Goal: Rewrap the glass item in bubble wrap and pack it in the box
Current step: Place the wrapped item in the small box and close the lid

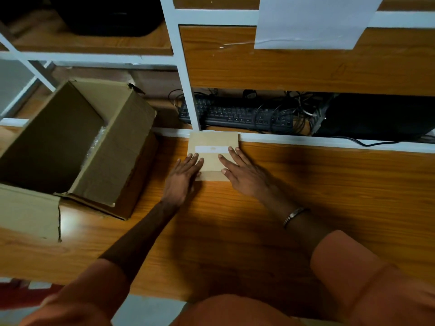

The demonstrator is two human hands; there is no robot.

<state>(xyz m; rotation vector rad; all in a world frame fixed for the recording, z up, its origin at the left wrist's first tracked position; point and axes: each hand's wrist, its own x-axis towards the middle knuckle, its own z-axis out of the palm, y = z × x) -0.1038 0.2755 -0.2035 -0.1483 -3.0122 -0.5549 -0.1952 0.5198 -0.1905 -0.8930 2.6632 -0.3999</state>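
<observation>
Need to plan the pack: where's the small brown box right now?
The small brown box lies flat at the desk's far edge, centre of view, under both hands, right of the open carton, just before the keyboard.

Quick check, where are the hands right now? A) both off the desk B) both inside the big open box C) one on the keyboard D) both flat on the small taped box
D: the left hand and right hand lie with straight fingers on the small taped box, beside the big open box.

I look down on an orange wood-grain worktop [329, 189] under dim light. Behind it I see a white-framed shelf unit [186, 74] with wood panels, a black keyboard [235, 114] and tangled cables [294, 107] in its lower bay. A white sheet [310, 20] hangs above.
</observation>
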